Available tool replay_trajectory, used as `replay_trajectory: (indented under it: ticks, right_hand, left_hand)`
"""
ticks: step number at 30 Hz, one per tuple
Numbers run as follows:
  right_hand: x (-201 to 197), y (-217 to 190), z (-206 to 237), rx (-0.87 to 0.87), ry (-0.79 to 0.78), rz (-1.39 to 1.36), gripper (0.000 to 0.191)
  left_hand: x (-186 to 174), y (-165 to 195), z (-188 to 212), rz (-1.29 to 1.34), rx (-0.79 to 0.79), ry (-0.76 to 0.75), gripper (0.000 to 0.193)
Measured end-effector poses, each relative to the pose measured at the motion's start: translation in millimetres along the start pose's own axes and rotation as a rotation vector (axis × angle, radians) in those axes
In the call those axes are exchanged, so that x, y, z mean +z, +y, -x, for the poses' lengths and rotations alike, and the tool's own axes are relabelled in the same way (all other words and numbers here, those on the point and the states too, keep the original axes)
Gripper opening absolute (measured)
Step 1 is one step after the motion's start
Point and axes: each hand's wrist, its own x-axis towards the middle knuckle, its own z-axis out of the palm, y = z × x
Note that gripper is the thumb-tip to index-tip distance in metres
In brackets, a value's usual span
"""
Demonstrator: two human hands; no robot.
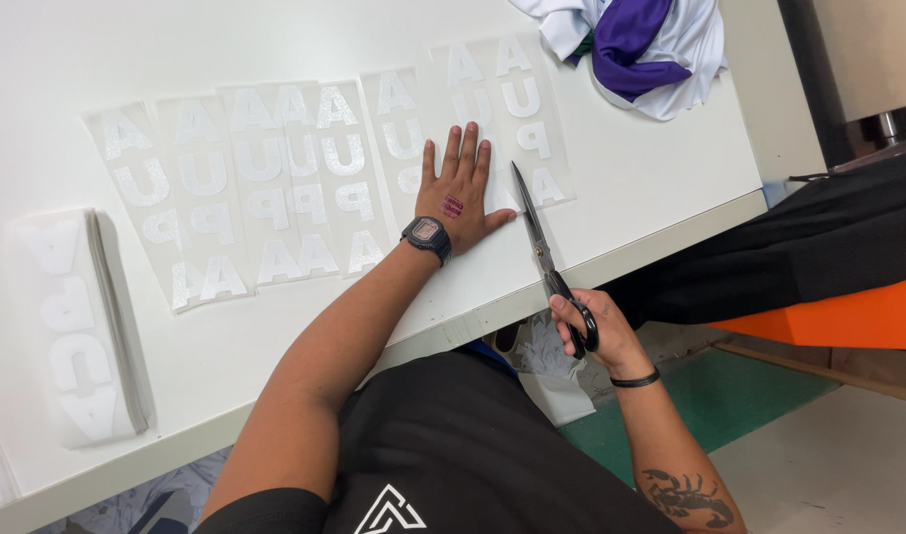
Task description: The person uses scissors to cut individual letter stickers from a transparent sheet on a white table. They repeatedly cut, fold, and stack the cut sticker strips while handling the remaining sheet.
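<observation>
1. At the near edge of the white table [671,168], my left hand [460,188] lies flat, fingers spread, pinning a clear transfer sheet [493,124] of white glitter letters. Nothing gripped, just pressing down.
2. My right hand [591,326] is off the table edge, at about 4 o'clock from the left hand. Its fingers are closed through the black handle loops of the scissors [542,242].
3. The scissors' long axis runs from 5 o'clock at the handles to 11 o'clock at the tip. The tip sits just beside my left thumb, on the sheet between two letter columns.
4. The blades look nearly closed; I can't tell whether a sliver of film sits between them.
5. Key relation: the sheet's long axis runs roughly 12 to 6, close to parallel with the blades. The uncut stretch lies toward 12 o'clock from the tip. The left hand is the nearer one, directly on the sheet; the right touches only the scissors.
6. The two hands are well apart, linked only by the scissors' length.
7. More letter strips [255,188] lie side by side at 9 o'clock from the left hand.
8. A stack of cut strips [82,326] sits farther out at 8 o'clock.
9. A purple-and-white garment [641,44] is bunched at 1 o'clock, clear of the sheet.
</observation>
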Motion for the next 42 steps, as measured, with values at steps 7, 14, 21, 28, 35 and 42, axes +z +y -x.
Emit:
replay_trajectory:
  ticks: [7, 14, 21, 28, 35, 42]
  right_hand:
    - [5, -25, -12, 0.018, 0.015, -0.023, 0.043]
    - [17, -55, -31, -0.035, -0.028, -0.057, 0.045]
    - [30, -86, -47, -0.065, -0.039, -0.047, 0.044]
    - [43, -127, -57, -0.098, -0.047, -0.021, 0.047]
    - [65, -181, -80, -0.118, -0.058, -0.042, 0.046]
    - [57, -204, -93, -0.198, -0.119, -0.028, 0.048]
  left_hand:
    - [-3, 2, 1, -0.008, 0.000, 0.009, 0.108]
    - [-5, -1, 1, 0.000, 0.006, 0.020, 0.108]
    - [-6, -3, 2, 0.009, -0.001, 0.033, 0.109]
    - [-9, -4, 2, 0.023, -0.002, 0.056, 0.109]
    - [-12, -5, 1, 0.026, 0.004, 0.046, 0.108]
    - [-14, -5, 1, 0.031, 0.001, 0.056, 0.108]
